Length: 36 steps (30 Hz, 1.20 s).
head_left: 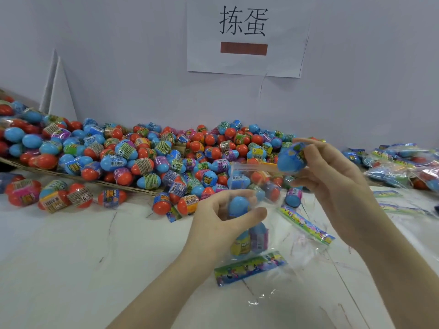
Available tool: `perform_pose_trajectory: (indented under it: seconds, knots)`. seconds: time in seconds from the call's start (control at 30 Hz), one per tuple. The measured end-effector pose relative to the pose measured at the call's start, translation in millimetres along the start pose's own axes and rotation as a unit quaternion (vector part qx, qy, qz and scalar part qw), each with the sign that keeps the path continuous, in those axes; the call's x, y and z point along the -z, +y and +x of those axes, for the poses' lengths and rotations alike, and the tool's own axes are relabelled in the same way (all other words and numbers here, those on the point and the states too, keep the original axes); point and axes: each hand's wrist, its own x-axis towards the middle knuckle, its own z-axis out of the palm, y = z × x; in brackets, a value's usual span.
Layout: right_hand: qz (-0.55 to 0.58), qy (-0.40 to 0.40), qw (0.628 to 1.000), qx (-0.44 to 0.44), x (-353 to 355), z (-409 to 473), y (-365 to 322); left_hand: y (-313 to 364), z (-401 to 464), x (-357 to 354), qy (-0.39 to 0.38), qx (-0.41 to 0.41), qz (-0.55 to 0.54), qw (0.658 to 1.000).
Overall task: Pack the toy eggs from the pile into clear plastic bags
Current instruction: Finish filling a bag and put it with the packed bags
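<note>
Left grip [221, 217]: I see it grasping the clear bag [261, 245], eggs inside.
Right grip [332, 184]: pinching 1 blue egg [291, 160] above the bag.
Pile [142, 153]: on the bench [83, 257], behind my hands.

head view, down over table [71, 257]

Bright, even indoor light, soft faint shadows, small glints on the clear plastic bag [273, 276], slight overall softness, blurred hands, wide-angle bending toward the edges
</note>
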Motion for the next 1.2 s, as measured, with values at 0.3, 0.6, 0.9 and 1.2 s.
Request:
perform_pose_trajectory:
  seconds: [0.3,0.6,0.9,1.2]
  knots:
    - [-0.098,-0.013,0.994,0.052,-6.0,-7.8,-7.8,-0.6,0.7,-1.0,-0.016,0.013,0.000,1.000]
    - [-0.058,-0.061,0.993,0.082,-3.8,-9.2,-8.8,-0.2,0.7,-0.8,-0.028,0.012,0.006,1.000]
    - [0.151,-0.048,0.985,0.068,0.7,-10.8,-18.6,-1.6,0.2,0.3,-0.037,0.017,0.012,0.999]
    - [-0.501,-0.071,0.831,0.233,-8.4,-12.7,-9.6,-0.1,-2.5,-1.8,-0.061,-0.002,0.033,0.998]
